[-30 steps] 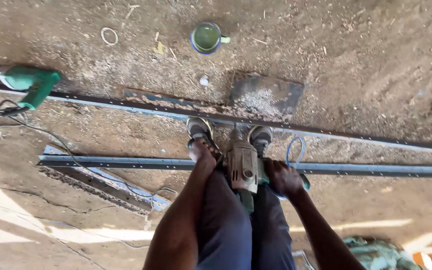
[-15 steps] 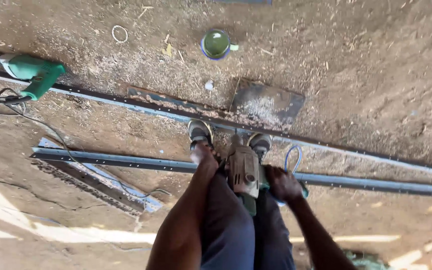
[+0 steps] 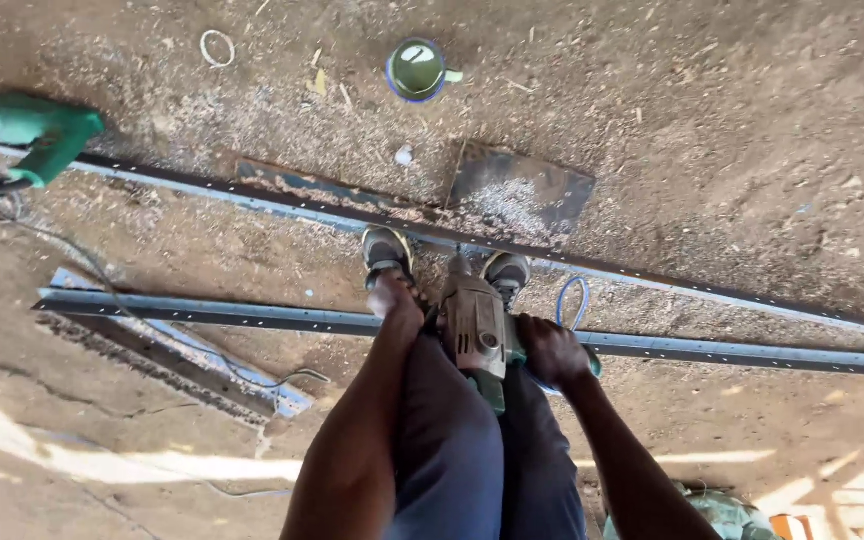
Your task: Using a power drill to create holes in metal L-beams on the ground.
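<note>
Both hands, left hand [image 3: 395, 298] and right hand [image 3: 550, 350], clamp fingers on one drill [image 3: 474, 325]; two steel bars [image 3: 252, 316] cross; one green cup [image 3: 417, 68] at twelve o'clock.

Electric drill [image 3: 474, 325]: dusty grey-tan metal body with a green rear section, held upright, nose pointing down between the two shoes. Its tip meets the long dark steel bar [image 3: 282, 200], which lies flat on the dirt floor, strewn with pale shavings.

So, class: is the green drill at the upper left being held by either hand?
No. The green drill lies alone on the ground, while the left hand and right hand grip the grey drill.
</note>
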